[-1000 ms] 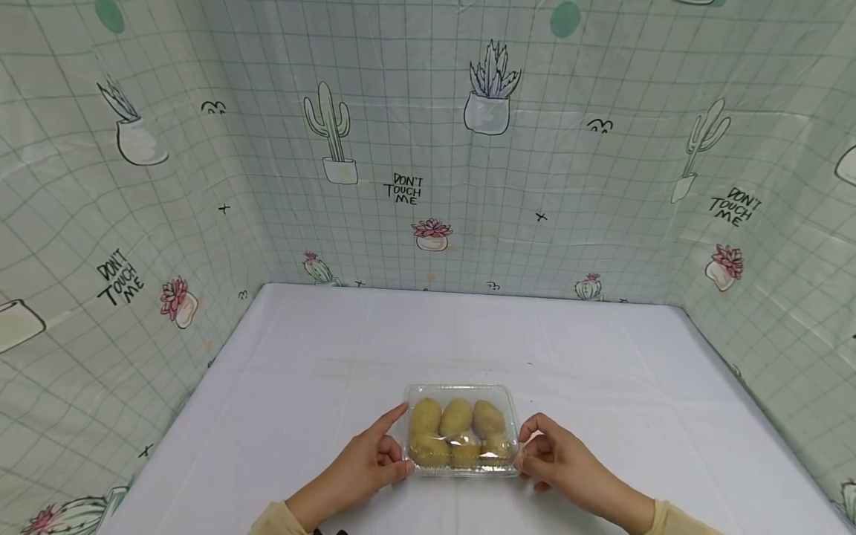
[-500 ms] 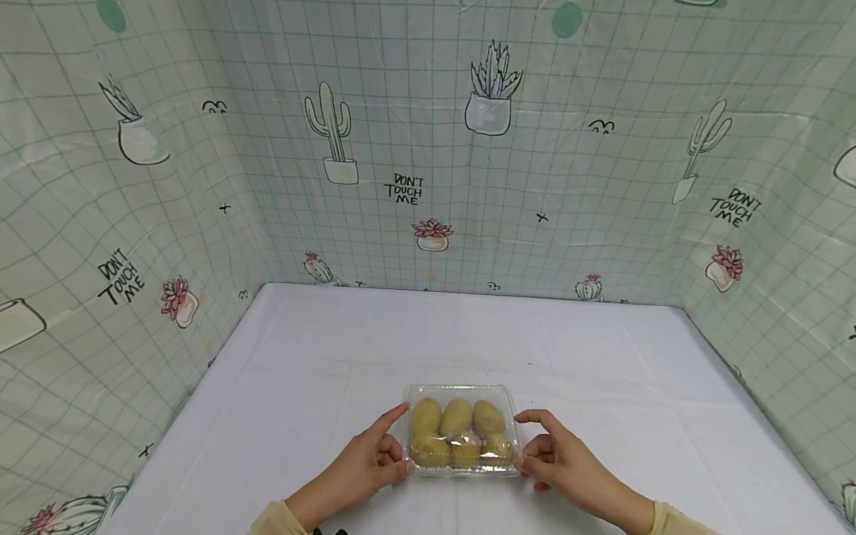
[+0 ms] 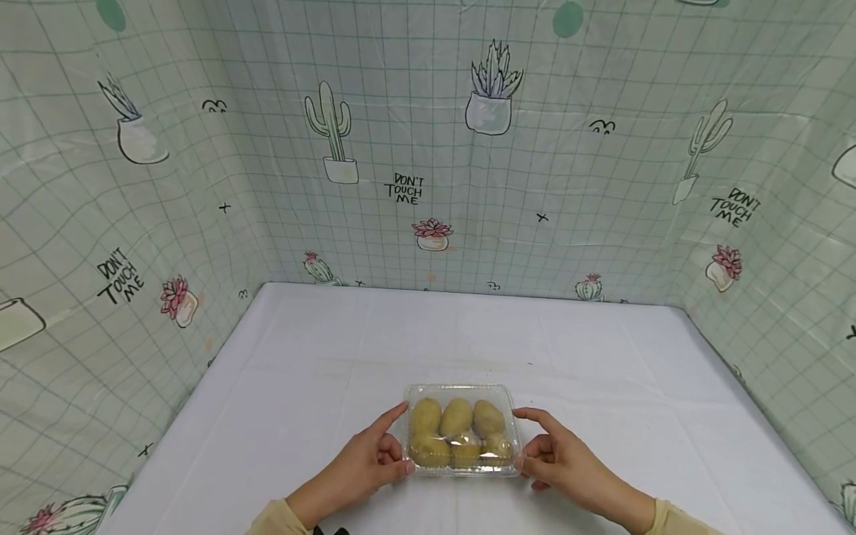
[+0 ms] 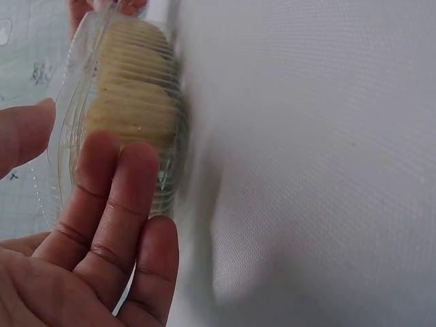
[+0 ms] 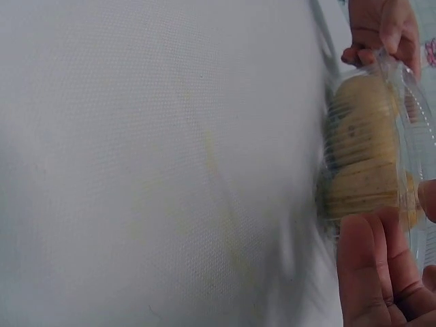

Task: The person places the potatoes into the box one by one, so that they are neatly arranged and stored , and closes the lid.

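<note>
A clear plastic clamshell container [image 3: 461, 391] sits closed on the white cloth near the front. Through its lid show two rows of oval, yellow-brown fruits [image 3: 457, 417]. My left hand [image 3: 371, 461] holds the container's left side, thumb at the near corner and index finger reaching to the far corner. In the left wrist view, its other fingers [image 4: 129, 197] lie against the ribbed side wall. My right hand [image 3: 562, 457] grips the right side by the near corner, index finger stretched along the edge. The right wrist view shows its fingertips [image 5: 361, 238] below the rim, with the thumb at the lid's edge.
A white cloth [image 3: 455, 327] covers the table. Gridded curtains [image 3: 428, 148] printed with cacti stand around its back and both sides. A small dark object [image 3: 331, 531] shows at the bottom edge beside the left wrist.
My right index finger has straightened and moved away from me along the container's right edge. The left hand and the container have kept their places.
</note>
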A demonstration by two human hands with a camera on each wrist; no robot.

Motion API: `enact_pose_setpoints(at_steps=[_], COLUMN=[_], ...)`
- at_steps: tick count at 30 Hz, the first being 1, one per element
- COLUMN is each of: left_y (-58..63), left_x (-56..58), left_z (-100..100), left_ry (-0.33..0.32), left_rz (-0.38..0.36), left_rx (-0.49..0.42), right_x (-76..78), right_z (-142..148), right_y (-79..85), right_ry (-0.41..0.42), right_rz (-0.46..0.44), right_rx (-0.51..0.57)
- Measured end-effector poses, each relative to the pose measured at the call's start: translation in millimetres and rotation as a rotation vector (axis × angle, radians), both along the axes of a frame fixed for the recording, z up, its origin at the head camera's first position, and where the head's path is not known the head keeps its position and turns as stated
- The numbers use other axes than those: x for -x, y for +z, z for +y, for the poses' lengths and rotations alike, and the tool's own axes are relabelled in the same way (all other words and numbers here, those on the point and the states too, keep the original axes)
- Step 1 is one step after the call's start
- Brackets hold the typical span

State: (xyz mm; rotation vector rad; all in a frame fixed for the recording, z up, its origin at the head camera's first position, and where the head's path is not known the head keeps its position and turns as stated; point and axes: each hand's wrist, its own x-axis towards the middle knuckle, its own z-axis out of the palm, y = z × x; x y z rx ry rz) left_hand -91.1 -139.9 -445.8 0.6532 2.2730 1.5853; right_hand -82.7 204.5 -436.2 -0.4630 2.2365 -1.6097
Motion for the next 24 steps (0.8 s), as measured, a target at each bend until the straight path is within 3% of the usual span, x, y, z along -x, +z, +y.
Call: enact_pose_setpoints(at_steps=[24], left_y=[-0.9], left_x=[1.2], left_z=[1.5], left_ry=[0.019], left_rz=[-0.046], left_rx=[-0.059], right_x=[1.0], right_z=[2.0], right_y=[-2.2], right_ry=[0.013], right_rz=[-0.028], right_rx=[0.055])
